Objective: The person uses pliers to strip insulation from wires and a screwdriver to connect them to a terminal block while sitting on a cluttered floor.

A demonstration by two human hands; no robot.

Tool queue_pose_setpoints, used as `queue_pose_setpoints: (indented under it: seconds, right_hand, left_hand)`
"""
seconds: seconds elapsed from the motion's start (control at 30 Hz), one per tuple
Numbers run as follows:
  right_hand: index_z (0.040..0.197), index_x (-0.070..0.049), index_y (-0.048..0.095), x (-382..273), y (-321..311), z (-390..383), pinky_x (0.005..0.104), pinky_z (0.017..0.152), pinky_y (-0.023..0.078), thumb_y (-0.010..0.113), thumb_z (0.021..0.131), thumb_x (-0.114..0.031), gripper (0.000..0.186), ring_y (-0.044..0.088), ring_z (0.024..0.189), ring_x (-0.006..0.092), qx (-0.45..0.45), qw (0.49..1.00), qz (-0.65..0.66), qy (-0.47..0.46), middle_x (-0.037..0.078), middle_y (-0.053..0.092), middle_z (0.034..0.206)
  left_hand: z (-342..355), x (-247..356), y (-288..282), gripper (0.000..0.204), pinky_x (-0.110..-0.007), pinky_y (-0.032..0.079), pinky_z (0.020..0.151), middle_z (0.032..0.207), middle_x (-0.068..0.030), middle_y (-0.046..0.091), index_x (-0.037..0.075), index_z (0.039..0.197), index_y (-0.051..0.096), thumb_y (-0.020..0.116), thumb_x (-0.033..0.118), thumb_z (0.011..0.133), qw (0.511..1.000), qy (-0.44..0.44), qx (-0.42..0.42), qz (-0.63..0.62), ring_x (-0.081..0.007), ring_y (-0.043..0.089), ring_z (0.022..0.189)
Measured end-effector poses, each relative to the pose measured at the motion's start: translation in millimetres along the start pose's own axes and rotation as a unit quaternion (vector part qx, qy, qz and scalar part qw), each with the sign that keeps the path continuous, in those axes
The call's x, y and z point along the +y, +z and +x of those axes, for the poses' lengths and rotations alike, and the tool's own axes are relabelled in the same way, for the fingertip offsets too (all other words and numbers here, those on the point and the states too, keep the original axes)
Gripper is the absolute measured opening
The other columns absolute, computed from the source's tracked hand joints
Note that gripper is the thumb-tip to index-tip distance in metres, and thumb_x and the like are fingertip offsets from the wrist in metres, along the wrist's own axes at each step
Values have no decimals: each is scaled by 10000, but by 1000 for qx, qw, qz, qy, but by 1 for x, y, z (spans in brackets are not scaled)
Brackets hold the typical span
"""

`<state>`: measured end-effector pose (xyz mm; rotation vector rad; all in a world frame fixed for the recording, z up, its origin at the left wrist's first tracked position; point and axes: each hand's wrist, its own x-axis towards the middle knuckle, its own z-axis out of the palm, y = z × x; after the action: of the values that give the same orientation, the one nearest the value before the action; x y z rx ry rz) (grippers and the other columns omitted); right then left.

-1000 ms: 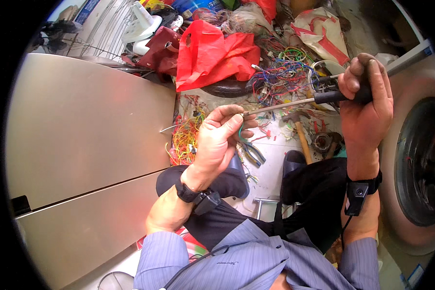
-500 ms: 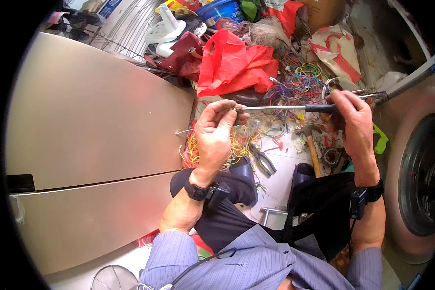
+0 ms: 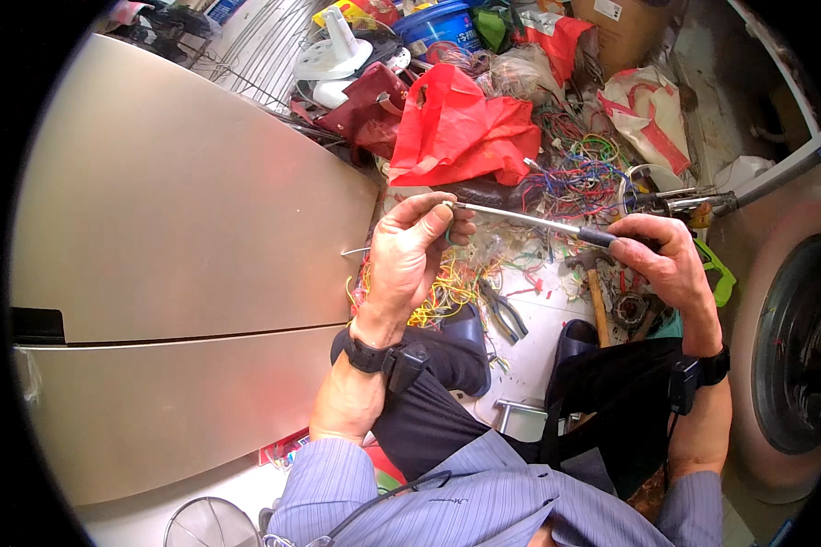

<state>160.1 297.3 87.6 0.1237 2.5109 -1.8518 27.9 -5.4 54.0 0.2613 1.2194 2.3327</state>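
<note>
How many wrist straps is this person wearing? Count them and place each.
2: a black wrist strap on the left wrist, below the left hand; another on the right wrist, below the right hand.

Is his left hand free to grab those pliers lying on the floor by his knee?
Probably not right away: the left hand is pinching the screwdriver tip, though nothing lies between it and the pliers.

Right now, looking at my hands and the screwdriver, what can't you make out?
- Head view: the screwdriver tip is hidden behind the left hand fingers.
- Whatever small part the left hand pinches is too small to tell.
- The screwdriver handle is mostly covered by the right hand.
- The pliers on the floor are partly hidden by the knee.
</note>
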Motion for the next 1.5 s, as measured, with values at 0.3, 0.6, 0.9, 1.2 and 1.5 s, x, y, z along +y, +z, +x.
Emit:
queue_pose_setpoints:
  seconds: [0.3, 0.6, 0.9, 1.2, 1.5]
  right_hand:
    - [991, 20, 698, 2, 5, 1, 277, 624, 441, 676, 895, -164, 209, 527, 694, 94, -9, 998, -49, -25, 24, 605, 725]
    - [1019, 43, 689, 9, 21, -6, 281, 524, 386, 624, 960, -206, 264, 488, 585, 85, -112, 989, 56, 84, -21, 575, 671]
    - [1036, 45, 688, 30, 46, -11, 355, 572, 481, 671, 907, -120, 210, 622, 585, 255, 7, 983, -98, -153, 190, 627, 705]
    - [918, 43, 618, 30, 24, 3, 324, 580, 417, 603, 949, -244, 289, 472, 645, 117, -95, 993, -65, -24, 40, 513, 672]
    - [1005, 40, 660, 10, 22, 3, 333, 593, 432, 653, 954, -333, 377, 493, 663, 116, -132, 985, -87, 67, 41, 530, 690]
  left_hand:
    - [0, -3, 2, 175, -297, 539, 750, 898, -112, 720, -27, 1105, 682, 637, 92, 984, 986, 58, 37, 155, -174, 677, 806]
    - [-2, -1, -8, 165, -225, 501, 648, 837, -80, 711, -18, 1065, 691, 674, 114, 967, 987, 30, 24, 158, -116, 641, 713]
    - [-2, 1, -15, 124, -218, 479, 580, 781, -52, 700, 1, 1044, 694, 658, 97, 975, 981, 14, 43, 189, -95, 623, 632]
    - [4, -6, 3, 144, -226, 462, 597, 771, -23, 679, 21, 1037, 704, 623, 136, 1002, 944, 40, 61, 322, -77, 582, 645]
    - [6, -13, 1, 157, -255, 513, 663, 830, -70, 718, 7, 1059, 707, 648, 132, 986, 966, 26, 7, 255, -121, 645, 717]
